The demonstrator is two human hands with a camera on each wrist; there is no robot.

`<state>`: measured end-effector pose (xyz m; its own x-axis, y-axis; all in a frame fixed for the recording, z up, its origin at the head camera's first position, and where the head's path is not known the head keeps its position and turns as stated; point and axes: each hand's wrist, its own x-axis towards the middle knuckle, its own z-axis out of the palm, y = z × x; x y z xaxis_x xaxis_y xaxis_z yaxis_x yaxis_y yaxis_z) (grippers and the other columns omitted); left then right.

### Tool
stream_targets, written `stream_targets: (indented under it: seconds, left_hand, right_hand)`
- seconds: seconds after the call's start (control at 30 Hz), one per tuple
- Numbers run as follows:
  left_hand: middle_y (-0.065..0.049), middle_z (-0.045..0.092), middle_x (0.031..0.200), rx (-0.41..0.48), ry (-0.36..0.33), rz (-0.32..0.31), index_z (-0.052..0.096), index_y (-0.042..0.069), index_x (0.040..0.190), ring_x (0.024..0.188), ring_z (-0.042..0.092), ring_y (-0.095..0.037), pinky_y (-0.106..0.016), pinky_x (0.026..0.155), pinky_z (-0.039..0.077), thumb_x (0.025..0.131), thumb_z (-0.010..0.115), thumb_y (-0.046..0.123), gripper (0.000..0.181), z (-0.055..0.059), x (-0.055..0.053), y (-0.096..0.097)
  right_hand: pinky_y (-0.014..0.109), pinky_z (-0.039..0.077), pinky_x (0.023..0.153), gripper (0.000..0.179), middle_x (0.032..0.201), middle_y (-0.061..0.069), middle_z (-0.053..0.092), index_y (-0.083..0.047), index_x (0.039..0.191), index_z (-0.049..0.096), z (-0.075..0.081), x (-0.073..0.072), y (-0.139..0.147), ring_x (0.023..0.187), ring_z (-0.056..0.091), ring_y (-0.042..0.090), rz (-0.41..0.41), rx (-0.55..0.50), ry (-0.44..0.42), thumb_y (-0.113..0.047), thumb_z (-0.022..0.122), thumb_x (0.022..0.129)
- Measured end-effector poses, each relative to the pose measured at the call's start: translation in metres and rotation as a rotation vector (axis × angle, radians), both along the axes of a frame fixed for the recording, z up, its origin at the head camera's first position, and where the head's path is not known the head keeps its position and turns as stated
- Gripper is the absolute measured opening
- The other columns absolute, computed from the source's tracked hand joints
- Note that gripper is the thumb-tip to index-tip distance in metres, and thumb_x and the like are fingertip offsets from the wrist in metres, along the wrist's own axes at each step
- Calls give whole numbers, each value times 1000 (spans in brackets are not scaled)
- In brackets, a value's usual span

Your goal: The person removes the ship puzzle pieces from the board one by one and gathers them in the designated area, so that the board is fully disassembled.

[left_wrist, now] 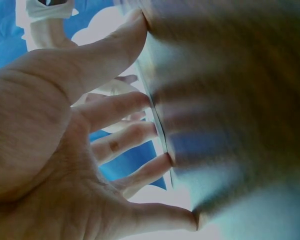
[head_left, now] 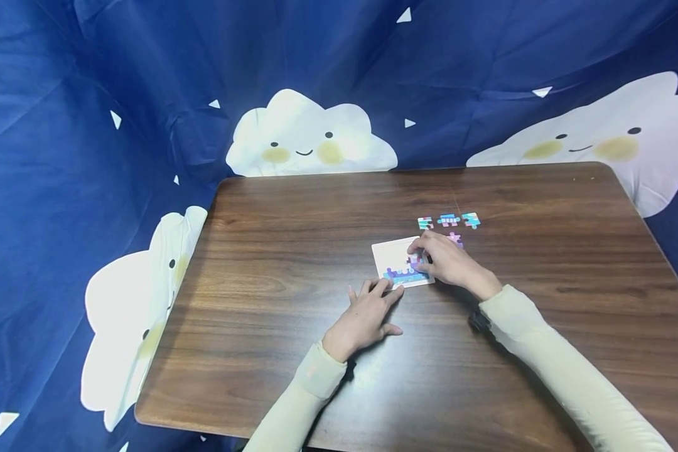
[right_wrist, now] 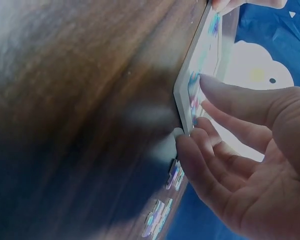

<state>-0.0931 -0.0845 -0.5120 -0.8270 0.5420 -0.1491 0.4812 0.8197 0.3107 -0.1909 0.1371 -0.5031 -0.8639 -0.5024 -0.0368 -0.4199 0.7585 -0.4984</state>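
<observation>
A white puzzle tray (head_left: 388, 254) lies on the table with purple and blue pieces fitted along its near side. My right hand (head_left: 449, 260) is over the tray's right part, thumb and index finger on either side of a small purple-pink puzzle piece (head_left: 414, 260). In the right wrist view the thumb tip meets the tray's surface, and other fingertips are by its rim (right_wrist: 182, 102). My left hand (head_left: 364, 317) has its fingers spread, with fingertips at the tray's near left edge. Seen from the left wrist, those fingers (left_wrist: 122, 142) reach down to the tray edge and tabletop.
Several loose puzzle pieces, among them a blue-and-white one (head_left: 448, 220), lie behind the tray to the right. A pinkish piece (head_left: 455, 239) shows partly behind my right hand. The brown wooden table (head_left: 271, 282) meets a blue cloud-patterned curtain (head_left: 328, 50) at its back and left.
</observation>
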Motion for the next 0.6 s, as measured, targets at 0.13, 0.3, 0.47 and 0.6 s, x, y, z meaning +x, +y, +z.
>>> stream_targets:
  seconds: [0.13,0.3,0.47,0.6]
  left_hand:
    - [-5,49,154,1,-6,0,47,18,158,142,45,-33,-79,105,41,88,78,48,83,0,-1,0]
    - [-6,49,155,2,-15,4,47,18,158,143,44,-34,-79,105,40,88,79,47,83,0,-1,-1]
    - [-5,49,155,-3,-11,7,47,18,158,143,44,-34,-78,104,41,87,79,48,83,-1,-1,-1]
    - [-5,49,154,-4,-2,6,48,19,158,143,44,-33,-78,104,42,87,79,48,83,0,0,-1]
  right_hand:
    - [46,51,84,34,108,13,66,-4,119,74,1,-1,0,92,59,25,12,13,0,-4,81,87]
    - [45,49,84,31,105,12,64,-7,115,72,0,-2,-1,91,56,24,7,8,10,-3,82,86]
    - [48,53,85,26,102,9,67,-10,107,67,-1,0,-4,94,62,26,-10,-37,21,-2,81,86]
    - [40,53,73,19,91,4,71,-12,98,64,-2,1,-6,81,62,21,-9,-57,26,-6,80,89]
